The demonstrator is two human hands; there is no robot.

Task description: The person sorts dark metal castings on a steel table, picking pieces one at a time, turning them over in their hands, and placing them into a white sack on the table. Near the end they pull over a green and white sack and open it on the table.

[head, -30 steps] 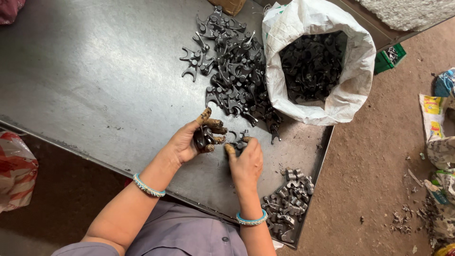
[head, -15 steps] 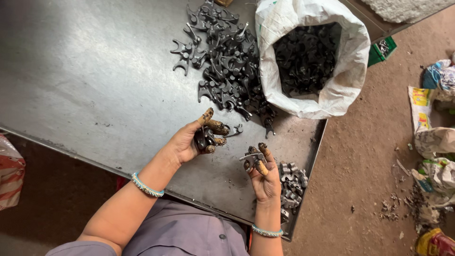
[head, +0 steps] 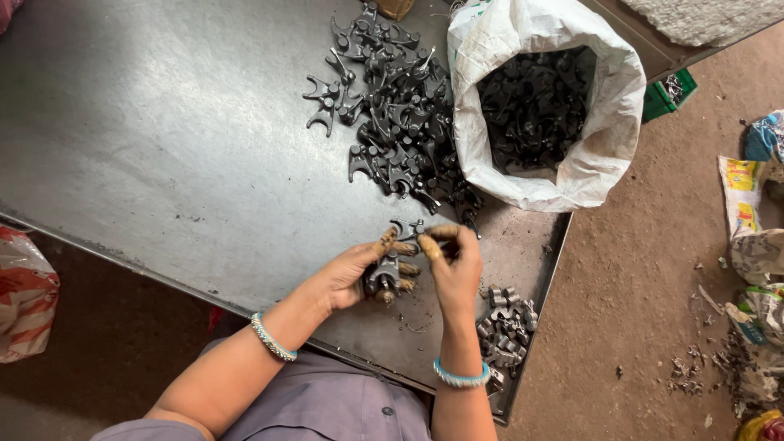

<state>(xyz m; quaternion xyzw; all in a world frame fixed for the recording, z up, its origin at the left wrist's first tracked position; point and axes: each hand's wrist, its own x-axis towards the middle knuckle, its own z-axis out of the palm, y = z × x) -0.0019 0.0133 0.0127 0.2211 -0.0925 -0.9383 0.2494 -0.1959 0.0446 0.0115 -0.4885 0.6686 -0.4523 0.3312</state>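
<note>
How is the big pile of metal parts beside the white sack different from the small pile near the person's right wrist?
The big pile of dark parts lies at the far side of the metal table, beside the white sack; the small pile lies at the near edge, by the right hand. The big pile looks near black, the small pile lighter grey and shinier. The big pile holds far more pieces and spreads wider. Both are loose metal pieces lying on the same table.

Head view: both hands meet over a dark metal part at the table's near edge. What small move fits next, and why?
Probably the right hand seats its small piece on the forked metal part gripped by the left hand. Its fingertips already touch that part, and lighter parts lie piled beside the right wrist.
</note>
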